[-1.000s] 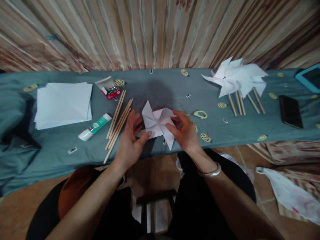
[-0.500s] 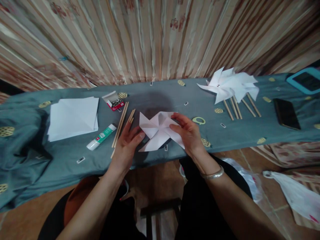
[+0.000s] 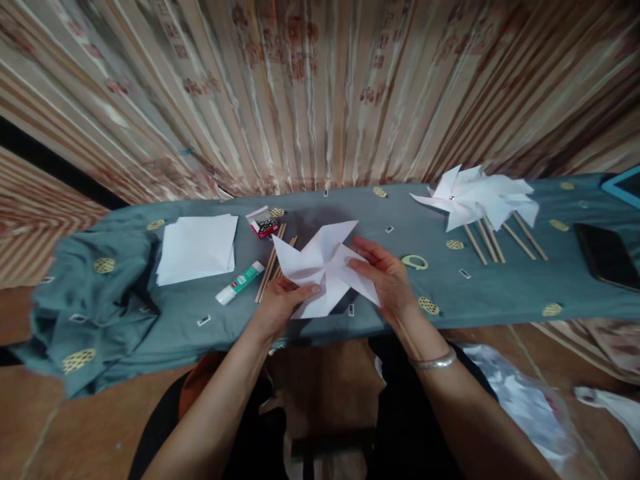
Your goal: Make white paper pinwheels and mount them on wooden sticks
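A white paper pinwheel (image 3: 327, 267), with its folded blades fanned out, is held between both hands over the table's front part. My left hand (image 3: 283, 300) grips its lower left blade, thumb on top and fingers partly hidden below. On the right side, my right hand (image 3: 390, 277) pinches another blade between thumb and fingers. Several thin wooden sticks (image 3: 270, 270) lie just beyond my left hand. A glue stick (image 3: 240, 283) and an open red box of small metal pins (image 3: 263, 225) are near them.
A stack of white paper (image 3: 197, 250) lies at the left. Finished pinwheels on sticks (image 3: 475, 197) lie at the back right, near a dark phone (image 3: 605, 253). A pale green ring-shaped thing (image 3: 415, 262) sits right of my right hand. Bunched cloth (image 3: 100, 320) covers the left end.
My left hand has come from beside the sticks onto the pinwheel's lower left blade. The pinwheel has turned and lifted slightly. The whole view has shifted left.
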Demonstrator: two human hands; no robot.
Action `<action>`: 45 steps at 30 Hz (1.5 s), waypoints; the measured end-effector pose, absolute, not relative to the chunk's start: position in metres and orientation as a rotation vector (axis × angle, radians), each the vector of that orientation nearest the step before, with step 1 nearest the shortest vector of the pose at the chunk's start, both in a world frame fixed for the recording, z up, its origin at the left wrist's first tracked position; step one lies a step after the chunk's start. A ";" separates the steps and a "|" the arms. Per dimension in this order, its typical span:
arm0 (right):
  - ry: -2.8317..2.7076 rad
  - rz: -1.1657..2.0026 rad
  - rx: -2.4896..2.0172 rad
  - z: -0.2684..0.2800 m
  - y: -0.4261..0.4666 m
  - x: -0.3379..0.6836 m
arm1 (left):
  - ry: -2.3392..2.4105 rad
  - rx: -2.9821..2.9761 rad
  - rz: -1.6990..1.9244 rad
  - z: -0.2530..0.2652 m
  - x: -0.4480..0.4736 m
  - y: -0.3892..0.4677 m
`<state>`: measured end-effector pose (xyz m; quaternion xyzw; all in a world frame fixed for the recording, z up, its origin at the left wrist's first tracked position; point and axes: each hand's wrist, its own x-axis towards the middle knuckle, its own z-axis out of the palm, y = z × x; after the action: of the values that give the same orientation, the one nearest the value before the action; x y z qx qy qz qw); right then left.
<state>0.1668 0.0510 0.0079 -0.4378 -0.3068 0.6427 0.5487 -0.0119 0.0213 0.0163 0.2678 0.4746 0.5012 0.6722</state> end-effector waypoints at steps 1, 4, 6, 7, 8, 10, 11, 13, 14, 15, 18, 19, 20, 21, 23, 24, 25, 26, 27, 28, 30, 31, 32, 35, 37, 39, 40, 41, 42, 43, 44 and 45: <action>-0.743 1.528 -1.028 0.007 0.052 0.166 | 1.085 0.619 1.116 0.017 -0.014 0.021; -0.807 1.544 -1.005 0.002 0.053 0.162 | 1.138 0.655 1.096 0.017 -0.021 0.021; -0.836 1.569 -0.993 0.000 0.053 0.160 | 1.168 0.681 1.126 0.017 -0.023 0.021; -0.845 1.587 -0.986 -0.001 0.053 0.158 | 1.181 0.693 1.148 0.017 -0.024 0.021; -0.851 1.609 -0.979 -0.001 0.053 0.157 | 1.193 0.702 1.168 0.017 -0.025 0.021; -0.854 1.651 -0.970 -0.001 0.053 0.154 | 1.219 0.714 1.190 0.017 -0.027 0.021; -0.857 1.674 -0.971 0.000 0.053 0.153 | 1.232 0.720 1.188 0.016 -0.028 0.021; -0.878 1.717 -0.982 0.000 0.052 0.152 | 1.259 0.739 1.176 0.015 -0.029 0.021; -0.898 1.737 -0.993 0.001 0.052 0.151 | 1.270 0.749 1.168 0.014 -0.030 0.021; -0.923 1.754 -1.006 0.001 0.052 0.151 | 1.279 0.759 1.159 0.013 -0.030 0.021; -1.000 1.770 -1.041 0.002 0.053 0.150 | 1.277 0.783 1.157 0.010 -0.031 0.021; -1.021 1.772 -1.044 0.003 0.053 0.149 | 1.272 0.788 1.155 0.009 -0.031 0.022; -1.038 1.775 -1.041 0.004 0.053 0.148 | 1.270 0.792 1.150 0.008 -0.031 0.022; -1.051 1.779 -1.035 0.005 0.054 0.148 | 1.274 0.795 1.143 0.007 -0.030 0.022; -1.067 1.777 -1.029 0.007 0.054 0.146 | 1.291 0.800 1.120 0.006 -0.029 0.023; -1.075 1.772 -1.033 0.007 0.054 0.146 | 1.297 0.803 1.107 0.006 -0.028 0.023; -1.083 1.762 -1.041 0.008 0.055 0.146 | 1.299 0.806 1.099 0.006 -0.027 0.023; -1.093 1.753 -1.051 0.008 0.055 0.146 | 1.297 0.811 1.092 0.005 -0.026 0.024; -1.104 1.745 -1.062 0.008 0.055 0.146 | 1.291 0.818 1.086 0.005 -0.026 0.024; -1.114 1.737 -1.072 0.007 0.055 0.146 | 1.285 0.827 1.085 0.004 -0.025 0.024; -1.128 1.719 -1.090 0.006 0.054 0.147 | 1.282 0.854 1.091 0.003 -0.025 0.024; -1.133 1.708 -1.099 0.006 0.054 0.147 | 1.281 0.870 1.094 0.002 -0.024 0.025; -1.137 1.699 -1.108 0.005 0.054 0.148 | 1.280 0.884 1.100 0.001 -0.024 0.025; -1.142 1.679 -1.126 0.004 0.054 0.149 | 1.281 0.901 1.121 0.001 -0.023 0.025; -1.151 1.662 -1.131 0.003 0.054 0.149 | 1.287 0.899 1.123 0.001 -0.022 0.025; -1.159 1.647 -1.136 0.002 0.054 0.149 | 1.294 0.901 1.119 0.001 -0.021 0.025; -1.160 1.641 -1.141 0.001 0.054 0.149 | 1.295 0.904 1.120 0.001 -0.021 0.026; -1.160 1.640 -1.147 0.001 0.054 0.149 | 1.294 0.908 1.120 0.002 -0.021 0.026; -1.159 1.639 -1.151 0.001 0.054 0.149 | 1.292 0.914 1.121 0.002 -0.021 0.026; -1.160 1.639 -1.153 0.000 0.054 0.150 | 1.288 0.921 1.121 0.002 -0.022 0.026; -1.163 1.639 -1.154 0.000 0.055 0.150 | 1.285 0.927 1.120 0.003 -0.022 0.026; -1.168 1.638 -1.155 0.000 0.055 0.150 | 1.285 0.931 1.115 0.003 -0.023 0.026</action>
<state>0.1498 0.0547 0.0001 -0.4565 -0.4616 0.6474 0.3993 -0.0230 0.0256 0.0031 0.3958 0.5465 0.4743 0.5655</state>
